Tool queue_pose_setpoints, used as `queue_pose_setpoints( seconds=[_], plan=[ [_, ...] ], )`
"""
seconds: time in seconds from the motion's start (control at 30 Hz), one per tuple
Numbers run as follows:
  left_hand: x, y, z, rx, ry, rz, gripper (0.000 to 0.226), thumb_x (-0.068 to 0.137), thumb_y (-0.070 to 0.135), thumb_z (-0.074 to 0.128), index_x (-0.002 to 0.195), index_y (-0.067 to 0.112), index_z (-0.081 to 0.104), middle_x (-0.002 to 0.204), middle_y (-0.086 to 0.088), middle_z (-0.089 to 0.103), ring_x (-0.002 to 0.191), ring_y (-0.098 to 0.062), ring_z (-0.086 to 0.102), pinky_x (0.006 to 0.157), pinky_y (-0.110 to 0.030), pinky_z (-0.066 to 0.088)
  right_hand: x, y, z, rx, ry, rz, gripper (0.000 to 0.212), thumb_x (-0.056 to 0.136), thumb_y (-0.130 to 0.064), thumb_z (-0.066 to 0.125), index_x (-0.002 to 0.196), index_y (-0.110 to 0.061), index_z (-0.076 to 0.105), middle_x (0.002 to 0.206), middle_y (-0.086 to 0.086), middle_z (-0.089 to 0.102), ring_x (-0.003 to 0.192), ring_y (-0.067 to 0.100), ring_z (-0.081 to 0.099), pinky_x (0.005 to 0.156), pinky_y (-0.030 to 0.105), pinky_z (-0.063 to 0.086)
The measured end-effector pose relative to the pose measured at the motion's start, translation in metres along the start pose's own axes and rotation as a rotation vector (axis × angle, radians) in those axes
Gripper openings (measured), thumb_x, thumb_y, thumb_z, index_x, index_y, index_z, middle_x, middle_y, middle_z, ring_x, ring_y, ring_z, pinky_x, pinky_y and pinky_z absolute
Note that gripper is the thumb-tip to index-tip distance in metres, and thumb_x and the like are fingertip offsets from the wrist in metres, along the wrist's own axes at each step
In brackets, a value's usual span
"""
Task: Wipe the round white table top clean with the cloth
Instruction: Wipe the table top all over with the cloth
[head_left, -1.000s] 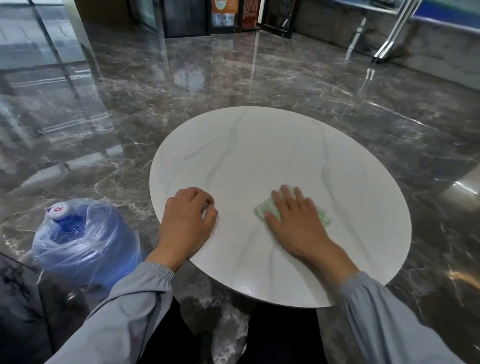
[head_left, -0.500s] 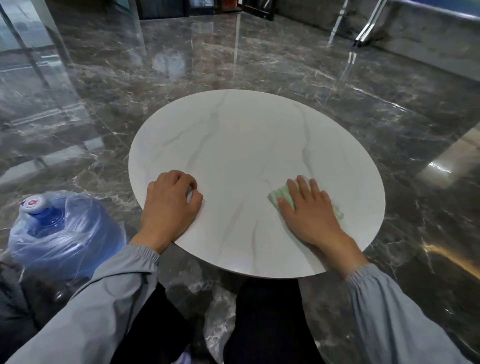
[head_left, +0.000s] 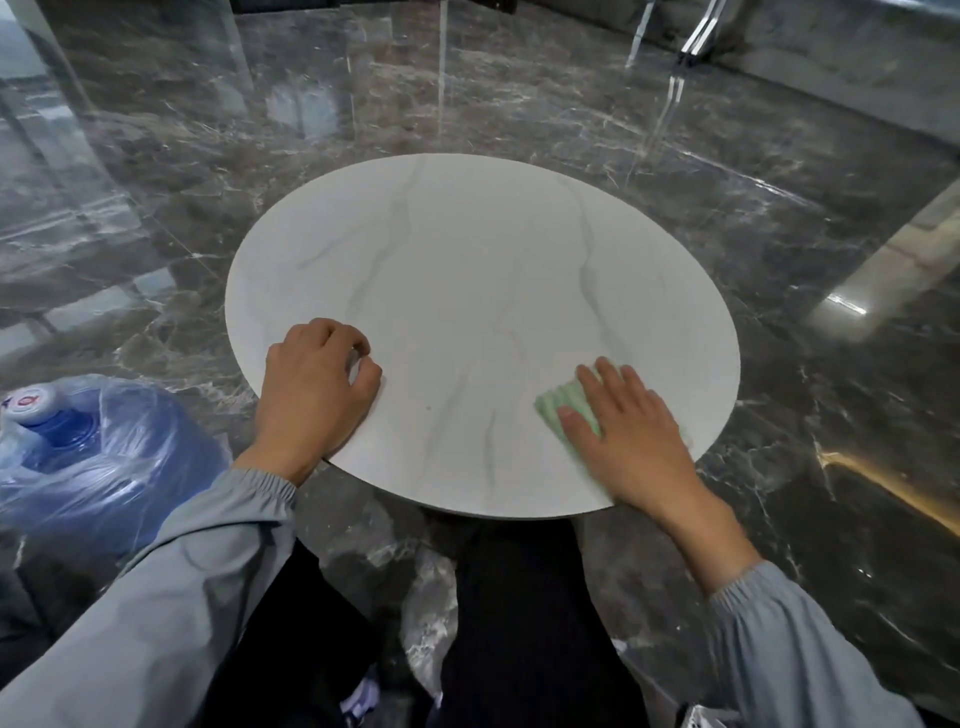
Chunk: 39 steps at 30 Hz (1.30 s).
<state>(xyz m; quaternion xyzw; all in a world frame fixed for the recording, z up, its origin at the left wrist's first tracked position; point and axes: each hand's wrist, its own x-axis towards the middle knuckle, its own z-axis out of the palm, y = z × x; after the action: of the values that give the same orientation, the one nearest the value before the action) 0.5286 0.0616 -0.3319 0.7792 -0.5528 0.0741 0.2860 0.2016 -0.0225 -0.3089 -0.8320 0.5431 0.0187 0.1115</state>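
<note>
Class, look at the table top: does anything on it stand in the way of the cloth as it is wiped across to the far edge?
Only the left hand, resting on the near left of the table top. Nothing else visible blocks the cloth under the right hand.

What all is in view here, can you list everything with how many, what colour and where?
table: one, round, white with grey veins, centre of view
cloth: one, pale green, flat on the table near its right front edge, under the right hand
water jug: one, blue, wrapped in clear plastic, on the floor to the left of the table
floor: dark glossy marble with white veins, all around the table
metal legs: silver, far right at the top of view
sleeves: two, grey, lower corners
trouser legs: dark, under the table's near edge
left hand: fingers curled, resting on the table's left front edge
right hand: flat, pressing the cloth down
</note>
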Motion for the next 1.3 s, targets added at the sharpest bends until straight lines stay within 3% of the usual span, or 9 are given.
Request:
queue_pose_setpoints(
  seconds=[0.1, 0.17, 0.33, 0.47, 0.7, 0.77, 0.97, 1.2, 1.3],
  plan=[
    [0.0, 0.001, 0.002, 0.01, -0.003, -0.012, 0.011, 0.093, 0.023, 0.067, 0.1, 0.016, 0.071, 0.108, -0.007, 0.065, 0.101, -0.033, 0.057, 0.083, -0.043, 0.037, -0.005, -0.021, 0.011, -0.082, 0.02, 0.047, 0.075, 0.101, -0.062, 0.006, 0.166, -0.026, 0.003, 0.174, 0.002, -0.009, 0.159, 0.027, -0.012, 0.128, 0.049, -0.002],
    [0.0, 0.0, 0.002, 0.017, -0.004, -0.014, 0.012, 0.094, 0.024, 0.066, 0.101, 0.016, 0.071, 0.109, -0.007, 0.065, 0.102, -0.033, 0.057, 0.084, -0.044, 0.038, -0.025, -0.064, 0.025, -0.079, 0.048, -0.129, 0.081, 0.096, -0.063, 0.002, 0.166, -0.024, 0.009, 0.174, 0.004, -0.004, 0.159, 0.03, -0.011, 0.127, 0.048, -0.005],
    [-0.001, -0.002, 0.003, 0.011, -0.004, -0.002, 0.017, 0.092, 0.029, 0.06, 0.1, 0.017, 0.07, 0.108, -0.007, 0.065, 0.101, -0.034, 0.057, 0.083, -0.045, 0.04, -0.061, -0.109, 0.05, -0.079, 0.058, -0.45, 0.07, 0.104, -0.061, 0.025, 0.165, -0.026, 0.022, 0.173, -0.001, 0.011, 0.16, 0.024, 0.0, 0.127, 0.044, -0.002],
    [-0.001, -0.001, 0.001, -0.001, 0.0, 0.003, 0.011, 0.094, 0.023, 0.066, 0.101, 0.016, 0.071, 0.11, -0.007, 0.065, 0.102, -0.033, 0.057, 0.085, -0.045, 0.04, -0.05, -0.052, 0.03, -0.017, 0.077, -0.303, 0.073, 0.099, -0.067, 0.015, 0.164, -0.035, 0.018, 0.173, -0.01, 0.006, 0.16, 0.014, -0.002, 0.125, 0.031, -0.002],
    [-0.002, 0.0, 0.004, 0.005, 0.01, -0.007, 0.012, 0.093, 0.025, 0.066, 0.101, 0.017, 0.07, 0.108, -0.005, 0.065, 0.101, -0.031, 0.057, 0.083, -0.043, 0.039, 0.009, 0.028, -0.001, 0.027, 0.064, 0.207, 0.077, 0.098, -0.065, 0.007, 0.166, -0.029, 0.007, 0.174, -0.002, -0.002, 0.16, 0.025, -0.005, 0.128, 0.052, 0.006],
    [-0.002, 0.0, 0.003, -0.002, 0.006, -0.015, 0.011, 0.093, 0.025, 0.066, 0.101, 0.017, 0.07, 0.107, -0.004, 0.065, 0.1, -0.029, 0.057, 0.084, -0.042, 0.039, 0.02, -0.004, 0.004, -0.027, 0.038, 0.151, 0.071, 0.104, -0.06, 0.01, 0.166, -0.026, 0.0, 0.174, 0.001, -0.009, 0.159, 0.029, -0.011, 0.128, 0.052, -0.001],
    [-0.002, -0.002, 0.003, -0.023, -0.003, -0.022, 0.011, 0.092, 0.025, 0.067, 0.101, 0.018, 0.07, 0.108, -0.003, 0.065, 0.103, -0.03, 0.057, 0.085, -0.041, 0.037, -0.005, -0.093, 0.019, -0.058, -0.059, -0.476, 0.067, 0.105, -0.063, 0.017, 0.165, -0.038, 0.003, 0.17, -0.017, -0.012, 0.156, 0.009, -0.02, 0.127, 0.037, -0.01],
    [-0.002, -0.001, 0.002, -0.04, -0.003, -0.042, 0.011, 0.093, 0.026, 0.065, 0.1, 0.019, 0.07, 0.109, 0.0, 0.065, 0.104, -0.025, 0.056, 0.085, -0.036, 0.034, 0.069, -0.021, -0.01, -0.032, -0.026, -0.125, 0.065, 0.107, -0.055, 0.02, 0.166, -0.03, 0.007, 0.174, -0.007, -0.003, 0.159, 0.017, -0.008, 0.128, 0.043, 0.002],
    [-0.002, -0.001, 0.002, -0.035, 0.0, -0.041, 0.011, 0.092, 0.026, 0.066, 0.099, 0.019, 0.069, 0.108, -0.001, 0.064, 0.103, -0.026, 0.056, 0.084, -0.035, 0.032, 0.075, -0.057, 0.0, -0.042, -0.026, -0.173, 0.067, 0.107, -0.055, 0.016, 0.166, -0.028, 0.003, 0.174, -0.004, -0.008, 0.159, 0.022, -0.013, 0.128, 0.046, -0.003]
  ],
)
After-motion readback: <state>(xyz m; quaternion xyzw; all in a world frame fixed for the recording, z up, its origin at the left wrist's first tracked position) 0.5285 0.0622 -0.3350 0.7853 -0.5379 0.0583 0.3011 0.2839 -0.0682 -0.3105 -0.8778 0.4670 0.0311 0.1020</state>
